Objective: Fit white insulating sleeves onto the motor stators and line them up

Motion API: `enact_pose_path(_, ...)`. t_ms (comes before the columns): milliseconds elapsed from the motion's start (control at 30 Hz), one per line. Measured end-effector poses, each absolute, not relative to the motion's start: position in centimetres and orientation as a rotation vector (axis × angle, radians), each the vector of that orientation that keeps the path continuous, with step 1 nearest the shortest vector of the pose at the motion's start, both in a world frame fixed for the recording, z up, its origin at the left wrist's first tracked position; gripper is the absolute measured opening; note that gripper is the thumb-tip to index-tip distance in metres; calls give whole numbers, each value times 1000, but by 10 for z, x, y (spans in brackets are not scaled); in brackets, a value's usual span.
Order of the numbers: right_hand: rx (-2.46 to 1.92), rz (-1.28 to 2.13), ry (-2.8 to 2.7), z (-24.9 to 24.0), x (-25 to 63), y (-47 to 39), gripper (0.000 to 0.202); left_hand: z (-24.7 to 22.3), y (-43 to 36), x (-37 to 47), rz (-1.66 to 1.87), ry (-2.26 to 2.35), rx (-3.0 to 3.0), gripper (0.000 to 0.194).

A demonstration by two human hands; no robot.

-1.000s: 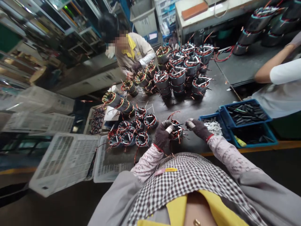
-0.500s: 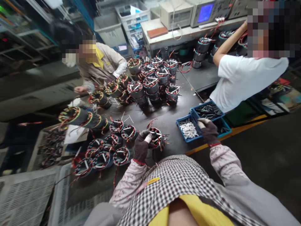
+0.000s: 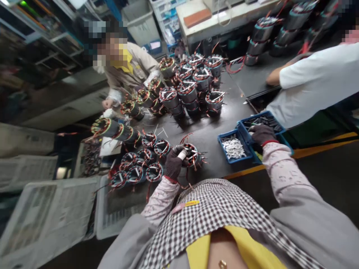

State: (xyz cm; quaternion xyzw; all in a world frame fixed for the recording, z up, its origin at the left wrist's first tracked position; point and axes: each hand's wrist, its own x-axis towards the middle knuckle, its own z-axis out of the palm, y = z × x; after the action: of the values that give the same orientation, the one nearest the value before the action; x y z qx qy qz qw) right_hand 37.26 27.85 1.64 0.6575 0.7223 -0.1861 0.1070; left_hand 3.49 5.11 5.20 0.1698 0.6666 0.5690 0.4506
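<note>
- Head view: dark worktop point(image 3: 207, 132) beneath and beyond the left fingers point(image 3: 183, 154).
- Stacked wound cores point(image 3: 169, 104) well beyond those fingers, white lengths point(image 3: 217, 96) across many tops; by judgement, further along or done.
- Smaller wound rings point(image 3: 154, 173) to the left of the same fingers, white lengths there too; probably worked on, at least partly.
- Far blue bin point(image 3: 243, 130) at the right fingers point(image 3: 254, 133); other blue bin point(image 3: 241, 159) just left of them.
- Right hand point(image 3: 263, 135) bent over the far bin, fingertips hidden; cannot tell whether wide, narrow or holding anything.
- Left hand point(image 3: 174, 164) with fingers narrowed onto the left rim of a wound ring point(image 3: 197, 160).
- That ring on the worktop, just right of the left fingers, well apart from the right ones; seemingly part-done, loose ends left.
- Mouth facing up, bore axis roughly upright; leads point(image 3: 202, 153) pointing rightward, away from the left fingers.
- Dark pieces point(image 3: 265, 120) just beyond the right fingers; white pieces point(image 3: 234, 147) left of them.
</note>
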Motion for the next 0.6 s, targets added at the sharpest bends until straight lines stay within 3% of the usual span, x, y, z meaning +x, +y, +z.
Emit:
enact_pose_path(200, 2074, -491, 2183, 9, 387, 273, 25, 45, 48, 33, 1497, 1615, 370, 49)
enact_pose_path(267, 2392, -661, 2267, 16, 378, 255, 25, 46, 48, 33, 1498, 1585, 345, 50)
enact_pose_path(333, 2607, -1082, 2365, 25, 357, 224, 29, 47, 48, 33, 1501, 1555, 337, 52)
enact_pose_path(400, 2347, -1632, 2547, 34, 326, 186, 33, 48, 48, 34, 1520, 1535, 355, 52)
enact_pose_path(433, 2105, -1750, 2672, 38, 309, 167, 32, 48, 48, 34, 1527, 1526, 369, 51)
enact_pose_path(500, 1809, -1805, 2804, 40, 279, 137, 30, 48, 48, 34, 1535, 1508, 391, 50)
enact_pose_path(600, 1716, -1761, 2811, 35, 255, 117, 30, 48, 47, 34, 1512, 1490, 393, 48)
